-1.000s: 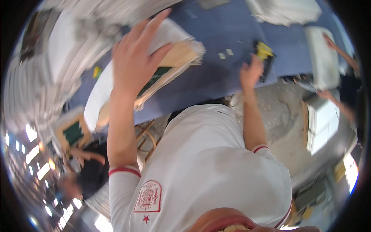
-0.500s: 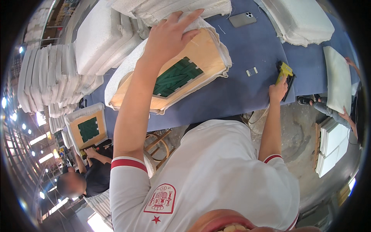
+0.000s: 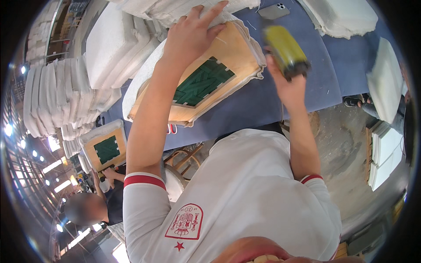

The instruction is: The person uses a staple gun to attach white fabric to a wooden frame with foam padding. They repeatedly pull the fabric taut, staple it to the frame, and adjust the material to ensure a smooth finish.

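Observation:
An upholstered seat panel (image 3: 239, 48) lies on the blue table with its wooden underside up, a cut-out in the wood showing green webbing. White fabric wraps around its sides. My left hand (image 3: 189, 37) rests across its far edge, fingers spread over the fabric and thumb near the wood. To the right of the panel, my right hand (image 3: 290, 90) is closed around a yellow and black staple gun (image 3: 287, 48), which is blurred by motion and held above the table. The gun's nose is too smeared to make out.
Stacks of white cushions (image 3: 115, 46) stand at the left, more cushions (image 3: 344, 17) at the far right. A phone (image 3: 274, 12) lies on the blue table (image 3: 322, 83). At the left, a co-worker (image 3: 112, 193) handles another seat panel (image 3: 103, 147); on the right, someone holds a white cushion (image 3: 386, 83).
My right hand has lifted the staple gun off the table's right side and brought it left, toward the panel. My left hand stays on the panel's far edge. The cushion at far right has tilted.

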Demonstrator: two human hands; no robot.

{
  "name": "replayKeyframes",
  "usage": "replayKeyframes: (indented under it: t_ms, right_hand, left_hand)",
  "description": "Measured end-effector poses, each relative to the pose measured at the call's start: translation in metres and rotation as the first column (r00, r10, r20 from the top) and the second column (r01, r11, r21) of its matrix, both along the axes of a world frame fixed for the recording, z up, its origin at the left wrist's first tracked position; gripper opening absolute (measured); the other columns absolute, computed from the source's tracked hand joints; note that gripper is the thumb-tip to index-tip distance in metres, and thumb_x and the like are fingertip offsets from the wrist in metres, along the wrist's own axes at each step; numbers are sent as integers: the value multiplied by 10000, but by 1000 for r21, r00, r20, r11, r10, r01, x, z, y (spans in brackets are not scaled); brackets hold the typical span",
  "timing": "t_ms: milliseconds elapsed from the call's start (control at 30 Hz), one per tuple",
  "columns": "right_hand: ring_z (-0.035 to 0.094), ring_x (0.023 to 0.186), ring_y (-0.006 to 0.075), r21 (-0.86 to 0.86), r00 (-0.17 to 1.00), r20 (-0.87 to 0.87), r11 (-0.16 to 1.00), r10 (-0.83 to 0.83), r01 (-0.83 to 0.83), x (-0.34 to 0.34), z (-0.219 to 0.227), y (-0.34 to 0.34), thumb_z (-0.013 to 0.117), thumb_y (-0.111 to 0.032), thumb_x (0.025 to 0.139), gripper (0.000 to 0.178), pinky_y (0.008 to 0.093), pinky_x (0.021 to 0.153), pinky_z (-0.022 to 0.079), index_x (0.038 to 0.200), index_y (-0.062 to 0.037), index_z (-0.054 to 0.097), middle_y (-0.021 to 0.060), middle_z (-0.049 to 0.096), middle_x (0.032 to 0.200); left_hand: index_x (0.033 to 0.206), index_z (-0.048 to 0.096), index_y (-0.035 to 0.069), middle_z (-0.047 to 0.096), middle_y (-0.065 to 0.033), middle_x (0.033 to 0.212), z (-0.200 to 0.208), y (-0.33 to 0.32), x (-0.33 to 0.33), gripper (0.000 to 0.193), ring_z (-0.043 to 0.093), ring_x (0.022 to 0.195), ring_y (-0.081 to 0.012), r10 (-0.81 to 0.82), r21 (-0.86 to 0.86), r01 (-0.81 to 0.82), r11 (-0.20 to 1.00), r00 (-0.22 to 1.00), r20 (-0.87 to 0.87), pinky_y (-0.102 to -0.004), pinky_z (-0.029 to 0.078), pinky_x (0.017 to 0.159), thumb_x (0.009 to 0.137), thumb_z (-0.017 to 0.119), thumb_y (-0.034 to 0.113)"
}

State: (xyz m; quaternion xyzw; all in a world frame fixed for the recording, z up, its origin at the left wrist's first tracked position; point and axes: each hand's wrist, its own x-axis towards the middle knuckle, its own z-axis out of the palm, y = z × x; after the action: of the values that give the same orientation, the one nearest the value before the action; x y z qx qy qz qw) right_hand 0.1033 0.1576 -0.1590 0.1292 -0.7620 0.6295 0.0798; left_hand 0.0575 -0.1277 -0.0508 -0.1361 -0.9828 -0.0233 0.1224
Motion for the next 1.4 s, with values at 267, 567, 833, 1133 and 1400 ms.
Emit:
replayKeyframes:
  t_ms: [267, 567, 833, 1133, 1400]
  right_hand:
    - [830, 867, 307, -66, 982, -102, 984, 157, -164, -3, 23, -55, 888, -129, 969, 306, 370, 761, 629, 1236, 1, 814, 160, 863, 1014]
    - [801, 965, 446, 15, 993, 11, 993, 117, -118, 14, 31, -50, 885, -106, 845, 548, 471, 839, 644, 1379, -72, 771, 195, 844, 1025]
    - [786, 1023, 476, -14, 980, 29, 981, 196, -196, 12, 44, -36, 909, -177, 914, 519, 475, 889, 636, 1398, -62, 761, 220, 838, 1080]
    - [788, 1215, 458, 668, 926, 364, 721, -100, -184, 9, -73, 103, 835, -415, 962, 686, 569, 1031, 620, 1577, -154, 680, 220, 839, 1273]
    - [785, 1239, 441, 704, 765, 435, 350, 476, -618, 14, -86, 29, 807, -382, 1021, 522, 517, 1091, 621, 1482, -138, 778, 221, 820, 1374]
  left_hand:
    - [1737, 472, 462, 695, -209, 1511, 5, 5, 9, 820, 784, 1182, -462, -26, -43, 26, 999, 1000, 0, -546, 661, 974, 1034, 770, 162]
    - [1733, 478, 422, 690, -202, 1495, -1, 10, 19, 862, 783, 1135, -459, 0, -93, -4, 996, 999, -43, -553, 657, 946, 986, 777, 114]
    - [1758, 467, 326, 663, -211, 1551, 24, 15, 32, 904, 735, 1278, -452, -3, -33, 8, 999, 992, 122, -532, 621, 1047, 953, 798, 81]
    - [1808, 405, 288, 604, -160, 1721, 82, -12, 77, 1112, 603, 1536, -411, 2, 197, -85, 977, 922, 388, -512, 510, 1256, 839, 949, 277]
    - [1860, 268, 410, 745, -153, 1514, 53, 61, 23, 1123, 671, 1470, -359, 183, 20, -205, 978, 907, 380, -539, 552, 1191, 925, 889, 449]
